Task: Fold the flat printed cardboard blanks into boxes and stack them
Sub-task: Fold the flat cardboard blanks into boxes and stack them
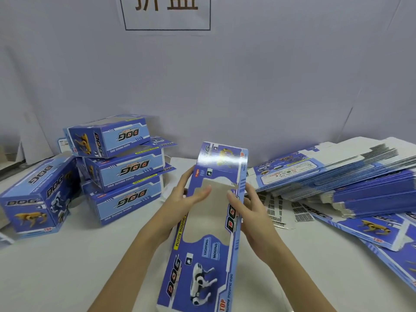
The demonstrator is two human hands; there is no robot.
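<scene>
the blue printed blank (209, 224) is held over the white table (67, 266), its long axis running from the near edge away toward the wall, far flap tipped upward. the left hand (182, 197) grips its left edge, fingers curled under, thumb across the window cutout. the right hand (249, 212) holds the right edge, fingers loosely bent. left stand three stacked boxes (121, 167) and a fourth box (38, 199); right, a pile of flat blanks (349, 179) overhangs loose ones.
</scene>
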